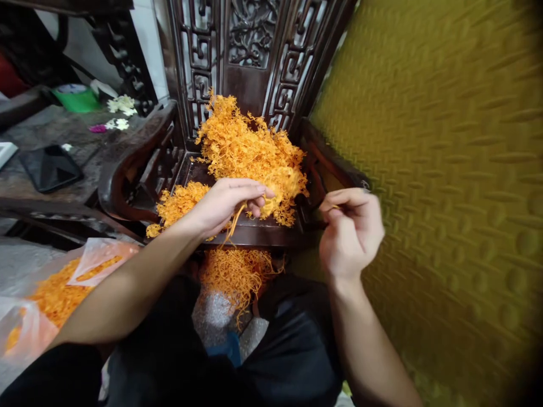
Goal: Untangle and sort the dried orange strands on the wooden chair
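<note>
My left hand is closed around a small bunch of orange, frilly, plant-like sprigs, with its thin stems hanging below the fingers. The bunch's head is blurred. To the right, my right hand is raised in a pinch, and a bit of thin orange strand shows at its fingertips. Behind my left hand, a large heap of the same orange sprigs lies on the seat of a dark carved wooden chair. A smaller orange pile sits at the seat's left.
Between my legs is a tangle of thin orange stems. Plastic bags of orange material stand at the lower left. A side table holds a phone, green tape and white flowers. A yellow-green textured surface rises on the right.
</note>
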`<state>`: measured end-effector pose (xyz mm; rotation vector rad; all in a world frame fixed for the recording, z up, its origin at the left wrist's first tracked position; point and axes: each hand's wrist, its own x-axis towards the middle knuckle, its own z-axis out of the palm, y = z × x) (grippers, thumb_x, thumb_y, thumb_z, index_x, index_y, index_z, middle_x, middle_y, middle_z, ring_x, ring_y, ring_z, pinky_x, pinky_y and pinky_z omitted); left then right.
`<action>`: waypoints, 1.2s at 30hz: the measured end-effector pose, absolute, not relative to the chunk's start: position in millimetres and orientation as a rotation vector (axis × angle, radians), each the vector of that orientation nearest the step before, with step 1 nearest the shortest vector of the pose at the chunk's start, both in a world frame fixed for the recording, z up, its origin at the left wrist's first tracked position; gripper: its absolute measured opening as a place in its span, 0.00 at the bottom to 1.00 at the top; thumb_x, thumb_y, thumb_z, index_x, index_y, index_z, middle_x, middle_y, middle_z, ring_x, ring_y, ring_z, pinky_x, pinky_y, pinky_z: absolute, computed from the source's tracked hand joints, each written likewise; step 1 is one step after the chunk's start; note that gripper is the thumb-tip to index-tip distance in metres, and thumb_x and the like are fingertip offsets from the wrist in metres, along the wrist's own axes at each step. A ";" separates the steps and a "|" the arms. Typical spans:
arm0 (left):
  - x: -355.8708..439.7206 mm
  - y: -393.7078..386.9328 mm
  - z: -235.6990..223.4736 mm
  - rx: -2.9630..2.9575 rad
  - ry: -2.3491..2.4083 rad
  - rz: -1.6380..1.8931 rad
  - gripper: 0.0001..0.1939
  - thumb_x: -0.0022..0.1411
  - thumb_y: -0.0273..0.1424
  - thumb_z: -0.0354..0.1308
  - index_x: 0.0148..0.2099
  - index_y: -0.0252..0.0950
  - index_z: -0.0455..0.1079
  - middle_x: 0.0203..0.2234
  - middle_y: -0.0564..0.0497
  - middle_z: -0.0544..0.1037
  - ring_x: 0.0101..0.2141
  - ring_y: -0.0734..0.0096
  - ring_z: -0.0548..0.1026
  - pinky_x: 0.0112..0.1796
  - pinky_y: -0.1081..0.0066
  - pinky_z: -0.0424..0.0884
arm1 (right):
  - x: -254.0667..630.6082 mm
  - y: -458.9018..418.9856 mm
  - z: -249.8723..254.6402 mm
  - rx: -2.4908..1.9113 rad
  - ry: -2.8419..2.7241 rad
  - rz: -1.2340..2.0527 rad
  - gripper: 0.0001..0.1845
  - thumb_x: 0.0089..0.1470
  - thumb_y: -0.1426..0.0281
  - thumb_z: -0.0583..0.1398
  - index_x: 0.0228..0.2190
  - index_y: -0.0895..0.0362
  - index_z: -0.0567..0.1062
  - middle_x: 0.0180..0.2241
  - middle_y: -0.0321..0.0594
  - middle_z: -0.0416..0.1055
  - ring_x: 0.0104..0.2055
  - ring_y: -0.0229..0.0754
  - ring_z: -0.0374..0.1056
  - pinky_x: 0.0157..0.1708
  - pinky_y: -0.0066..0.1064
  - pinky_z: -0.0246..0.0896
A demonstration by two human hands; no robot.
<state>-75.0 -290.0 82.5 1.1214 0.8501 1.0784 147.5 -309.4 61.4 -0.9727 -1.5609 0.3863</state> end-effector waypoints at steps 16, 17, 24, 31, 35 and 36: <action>-54.2 -288.1 66.7 1.287 1.059 1.087 0.24 0.63 0.28 0.57 0.59 0.36 0.56 0.24 0.55 0.77 0.20 0.76 0.66 0.26 0.69 0.61 | 141.5 -311.2 41.6 -0.829 -1.563 0.915 0.16 0.65 0.69 0.58 0.49 0.47 0.58 0.46 0.39 0.68 0.40 0.38 0.70 0.44 0.36 0.70; -54.4 -289.0 64.7 1.337 1.087 1.079 0.27 0.64 0.30 0.58 0.62 0.37 0.53 0.24 0.56 0.77 0.19 0.76 0.65 0.26 0.68 0.60 | 140.7 -312.8 41.8 -0.833 -1.559 0.900 0.16 0.65 0.68 0.59 0.49 0.47 0.58 0.47 0.39 0.67 0.41 0.38 0.72 0.44 0.36 0.71; -48.3 -294.7 54.3 1.350 0.974 1.078 0.13 0.64 0.33 0.60 0.46 0.39 0.59 0.30 0.51 0.79 0.31 0.70 0.77 0.32 0.68 0.68 | 140.2 -320.1 48.3 -0.888 -1.597 0.770 0.09 0.60 0.71 0.66 0.42 0.51 0.73 0.43 0.41 0.74 0.44 0.44 0.76 0.48 0.42 0.75; -39.2 -300.0 48.3 1.157 0.862 1.120 0.27 0.57 0.36 0.70 0.49 0.40 0.55 0.39 0.51 0.78 0.33 0.74 0.76 0.35 0.70 0.72 | 142.3 -312.3 50.1 -0.871 -1.779 0.629 0.19 0.63 0.74 0.63 0.54 0.47 0.80 0.54 0.41 0.78 0.58 0.48 0.72 0.61 0.50 0.66; -38.6 -298.7 50.0 1.129 0.890 1.215 0.25 0.56 0.32 0.70 0.44 0.40 0.55 0.32 0.55 0.76 0.28 0.78 0.73 0.33 0.72 0.68 | 139.2 -313.0 47.4 -0.885 -1.870 0.502 0.25 0.66 0.77 0.57 0.58 0.45 0.76 0.56 0.40 0.76 0.58 0.47 0.71 0.60 0.50 0.66; -39.1 -298.0 50.9 1.137 0.882 1.234 0.24 0.57 0.31 0.69 0.44 0.39 0.55 0.31 0.55 0.76 0.28 0.79 0.72 0.33 0.72 0.68 | 138.5 -313.2 46.7 -0.906 -1.892 0.416 0.24 0.65 0.77 0.58 0.58 0.46 0.77 0.55 0.41 0.77 0.56 0.47 0.72 0.58 0.49 0.67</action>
